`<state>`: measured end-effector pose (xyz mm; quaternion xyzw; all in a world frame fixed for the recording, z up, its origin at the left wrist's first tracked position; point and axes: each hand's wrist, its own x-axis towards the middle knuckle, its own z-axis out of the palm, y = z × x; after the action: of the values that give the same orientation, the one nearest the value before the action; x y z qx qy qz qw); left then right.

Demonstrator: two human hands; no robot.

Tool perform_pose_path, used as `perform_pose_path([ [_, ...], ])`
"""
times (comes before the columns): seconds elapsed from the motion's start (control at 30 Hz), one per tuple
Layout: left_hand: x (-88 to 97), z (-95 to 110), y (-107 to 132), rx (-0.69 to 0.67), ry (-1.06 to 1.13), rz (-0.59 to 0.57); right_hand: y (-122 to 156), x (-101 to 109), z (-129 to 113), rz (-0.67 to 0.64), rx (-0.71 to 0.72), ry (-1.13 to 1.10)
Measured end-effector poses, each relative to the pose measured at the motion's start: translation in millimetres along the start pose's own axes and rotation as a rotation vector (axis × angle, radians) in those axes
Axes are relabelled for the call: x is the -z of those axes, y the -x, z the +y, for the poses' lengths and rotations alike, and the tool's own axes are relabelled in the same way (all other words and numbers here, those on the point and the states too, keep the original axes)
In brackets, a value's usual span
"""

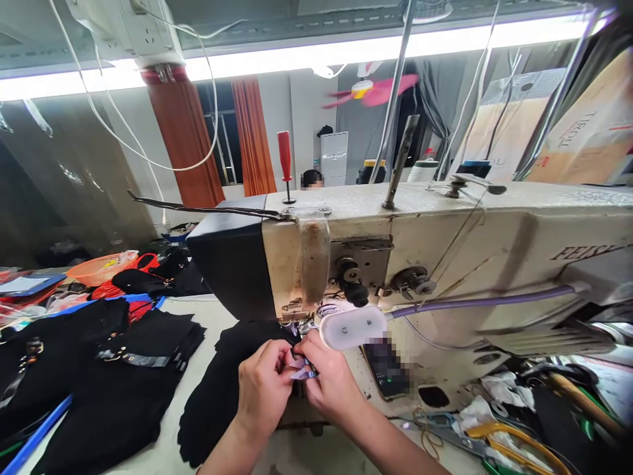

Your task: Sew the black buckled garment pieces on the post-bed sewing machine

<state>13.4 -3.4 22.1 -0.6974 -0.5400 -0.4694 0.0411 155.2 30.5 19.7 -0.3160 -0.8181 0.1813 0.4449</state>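
Head view: my left hand (264,389) and right hand (329,379) both pinch a small pale label (301,371) between fingertips, over black fabric (217,396) below the sewing machine (445,264).

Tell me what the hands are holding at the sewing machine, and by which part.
Both the left hand and right hand pinch a small pale label between their fingers, one at each end, over the black fabric beside the needle.

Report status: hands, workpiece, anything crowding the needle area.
Left hand and right hand together pinch a small pale label on black fabric beneath the sewing machine head. White lamp sits just above right hand.
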Motion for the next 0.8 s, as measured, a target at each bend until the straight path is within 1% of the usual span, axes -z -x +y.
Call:
perform_pose_path([
  [0.07,2.4,-1,-1,0.035,0.04,-0.02,0,1,-1,0.002,-0.013,-0.005],
  [0.1,4.5,-1,-2,0.032,0.051,-0.037,-1,1,-2,0.004,-0.02,-0.007],
  [0.17,9.7,-3,-4,-0.002,0.061,-0.077,-1,3,-5,0.001,-0.029,-0.011],
  [0.23,14.3,-5,-6,-0.066,0.036,-0.11,-2,4,-9,-0.005,-0.028,-0.013],
  [0.33,15.6,-7,-7,-0.169,-0.056,-0.097,-3,5,-12,-0.004,-0.026,-0.014],
  [0.4,11.9,-8,-6,-0.2,-0.089,-0.064,-3,4,-11,0.004,-0.028,-0.015],
  [0.5,2.7,-8,-2,-0.176,-0.078,-0.014,-1,2,-7,0.019,-0.028,-0.023],
  [0.63,-4.7,-6,1,-0.085,-0.028,0.035,0,0,-2,0.033,-0.025,-0.055],
  [0.73,-0.1,-4,-1,-0.043,-0.002,0.03,-1,2,-2,0.031,-0.053,-0.085],
  [0.8,6.7,-2,-3,-0.021,0.06,-0.016,-3,4,-1,0.02,-0.084,-0.103],
])
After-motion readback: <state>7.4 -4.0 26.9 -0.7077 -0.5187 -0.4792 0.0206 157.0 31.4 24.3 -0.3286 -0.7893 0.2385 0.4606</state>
